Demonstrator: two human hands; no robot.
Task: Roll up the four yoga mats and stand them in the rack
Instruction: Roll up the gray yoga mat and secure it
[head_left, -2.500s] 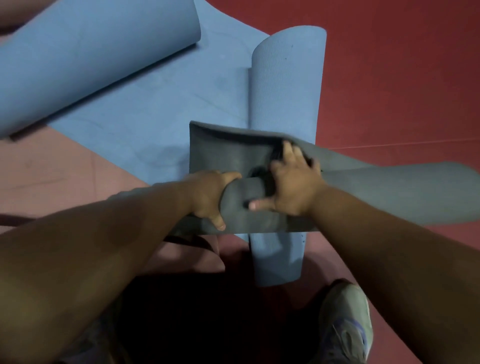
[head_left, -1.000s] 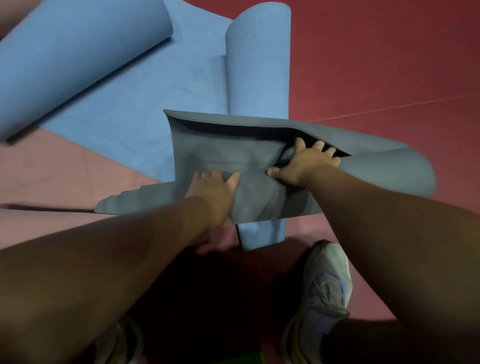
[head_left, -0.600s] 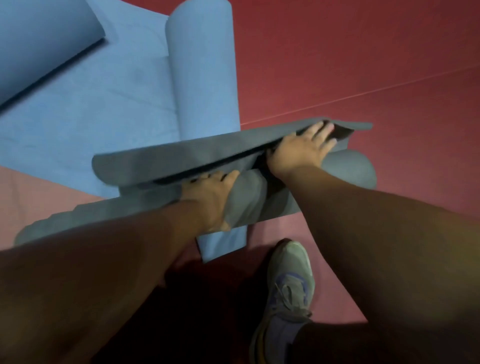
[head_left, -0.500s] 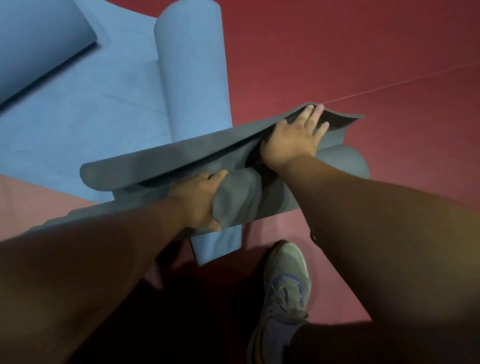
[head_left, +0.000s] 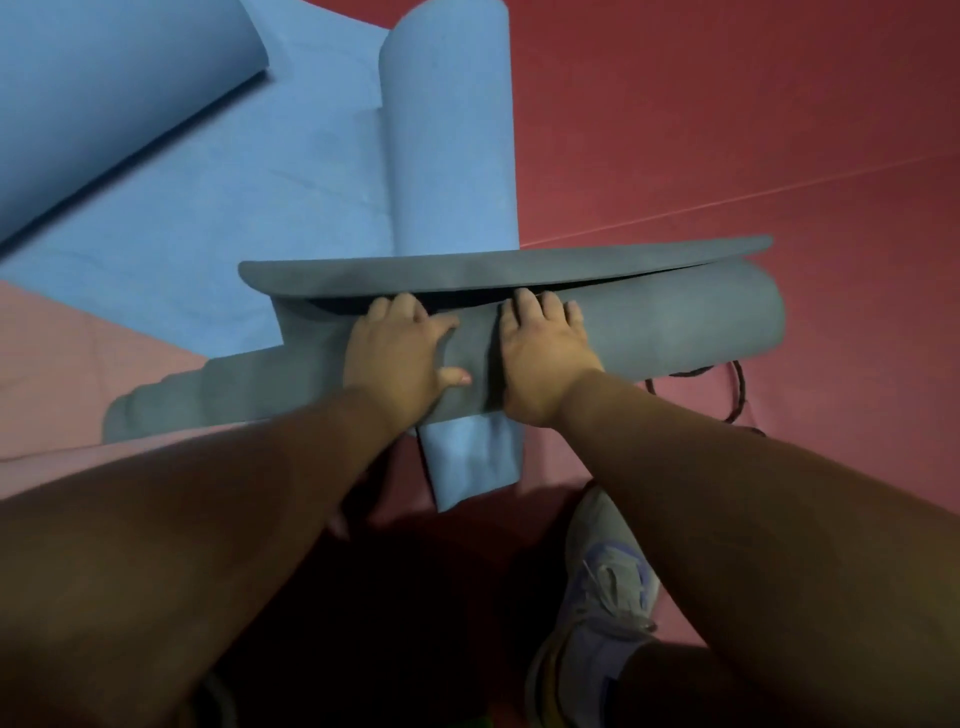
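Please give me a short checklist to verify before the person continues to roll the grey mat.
1. Both hands on the roll: left hand and right hand press on the grey mat. Ok.
2. Roll even: the left end steps out in layers. Not ok.
3. Loose flap tucked: it lifts above the roll. Not ok.
4. Floor under roll free: it lies across a blue mat roll. Not ok.
5. Black cord clear of the roll: cannot tell.
6. Rack in reach: cannot tell.
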